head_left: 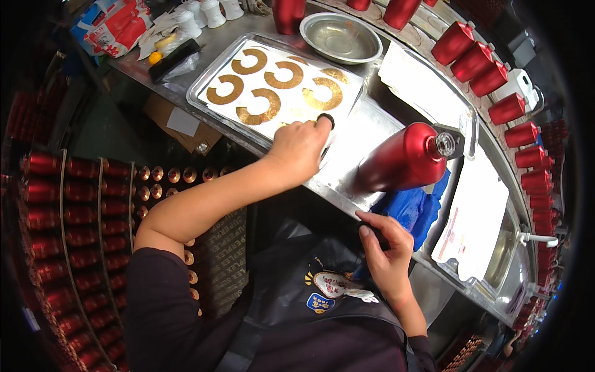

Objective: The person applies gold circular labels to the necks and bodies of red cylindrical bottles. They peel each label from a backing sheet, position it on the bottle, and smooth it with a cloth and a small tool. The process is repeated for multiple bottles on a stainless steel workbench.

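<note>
My left hand (296,150) is closed around a small white container with a black top (326,120), mostly hidden by my fingers, at the near right corner of a metal tray (193,93). In the tray lies a white sheet (214,111) bearing several gold C-shaped labels (283,75). A glossy red bottle (396,158) with a clear neck stands on the metal table, right of that hand. My right hand (390,251) hovers at the table's near edge below the bottle, thumb and forefinger slightly apart, nothing visible between them. A blue cloth (409,211) lies beside it.
A round metal bowl (341,38) sits behind the tray. Along the curved conveyor (434,28) at the far right stand several red bottles (474,61). A white cloth (477,217) lies at right. Racks of red bottles (46,217) fill the left. A black phone-like object (175,60) rests left of the tray.
</note>
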The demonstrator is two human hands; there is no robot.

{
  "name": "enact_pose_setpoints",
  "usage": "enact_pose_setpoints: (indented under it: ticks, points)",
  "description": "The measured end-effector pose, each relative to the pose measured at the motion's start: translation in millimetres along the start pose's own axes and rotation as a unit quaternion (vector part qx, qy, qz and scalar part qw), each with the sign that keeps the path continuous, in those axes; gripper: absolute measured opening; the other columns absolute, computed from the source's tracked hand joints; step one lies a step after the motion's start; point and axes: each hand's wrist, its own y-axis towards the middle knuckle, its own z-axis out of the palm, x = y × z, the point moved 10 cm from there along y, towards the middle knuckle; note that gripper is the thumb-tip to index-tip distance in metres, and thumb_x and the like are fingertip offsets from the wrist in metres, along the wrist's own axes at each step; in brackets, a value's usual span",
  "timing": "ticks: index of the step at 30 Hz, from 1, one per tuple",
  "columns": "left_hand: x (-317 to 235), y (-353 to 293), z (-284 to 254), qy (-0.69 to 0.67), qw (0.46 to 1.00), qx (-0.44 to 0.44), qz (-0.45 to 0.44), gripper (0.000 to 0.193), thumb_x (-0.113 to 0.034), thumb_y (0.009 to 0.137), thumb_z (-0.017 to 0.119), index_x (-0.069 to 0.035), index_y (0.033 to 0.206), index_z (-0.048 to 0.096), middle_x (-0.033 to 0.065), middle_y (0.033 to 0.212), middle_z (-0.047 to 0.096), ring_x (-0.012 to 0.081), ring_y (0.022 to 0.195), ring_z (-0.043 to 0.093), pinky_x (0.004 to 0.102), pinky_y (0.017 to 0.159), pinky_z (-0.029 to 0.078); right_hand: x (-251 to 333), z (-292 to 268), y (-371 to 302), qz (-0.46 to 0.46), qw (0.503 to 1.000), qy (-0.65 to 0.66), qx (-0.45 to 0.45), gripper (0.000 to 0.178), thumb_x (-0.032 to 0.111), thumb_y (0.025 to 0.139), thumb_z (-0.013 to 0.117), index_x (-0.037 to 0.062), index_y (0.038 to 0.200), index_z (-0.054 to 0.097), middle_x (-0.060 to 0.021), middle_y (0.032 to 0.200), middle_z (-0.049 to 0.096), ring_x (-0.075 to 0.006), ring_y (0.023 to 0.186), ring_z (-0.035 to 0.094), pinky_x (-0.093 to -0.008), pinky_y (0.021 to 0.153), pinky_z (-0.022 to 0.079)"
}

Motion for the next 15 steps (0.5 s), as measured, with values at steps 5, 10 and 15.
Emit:
enact_pose_setpoints:
  ticks: [5, 10, 15]
  points:
    - [9.2, -3.6, -9.7, -0.070, 0.992, 0.050, 0.093, 0.020, -0.002, 0.077, 0.062, -0.002, 0.094, 0.053, 0.0210, 0.082, 0.066, 0.0432, 0.082, 0.065, 0.0510, 0.072, 0.052, 0.3, 29.0, 31.0, -0.035, 0.995, -0.083, 0.032, 0.028, -0.003, 0.086, 0.064, 0.0041, 0.111, 0.072, -0.0123, 0.072, 0.057, -0.0209, 0.059, 0.051, -0.0335, 0.056, 0.040]
    - [-5.1, -2.1, -14.0, -0.031, 0.979, 0.055, 0.195, 0.021, -0.002, 0.075, 0.066, -0.002, 0.093, 0.055, 0.0184, 0.082, 0.066, 0.0414, 0.083, 0.066, 0.0491, 0.071, 0.052, -40.5, 71.8, 63.9, 0.083, 0.993, -0.006, 0.088, 0.034, 0.008, 0.088, 0.058, -0.0004, 0.121, 0.066, -0.0280, 0.095, 0.068, -0.0397, 0.086, 0.067, -0.0432, 0.081, 0.052]
    - [-13.6, -0.7, -11.6, -0.029, 0.968, 0.076, 0.239, 0.021, -0.001, 0.074, 0.067, -0.002, 0.091, 0.055, 0.0165, 0.077, 0.065, 0.0387, 0.081, 0.067, 0.0465, 0.070, 0.053, -63.0, 86.2, 75.0, 0.157, 0.981, 0.090, 0.074, 0.044, 0.003, 0.092, 0.055, -0.0073, 0.134, 0.057, -0.0087, 0.097, 0.070, -0.0096, 0.080, 0.059, -0.0251, 0.075, 0.047]
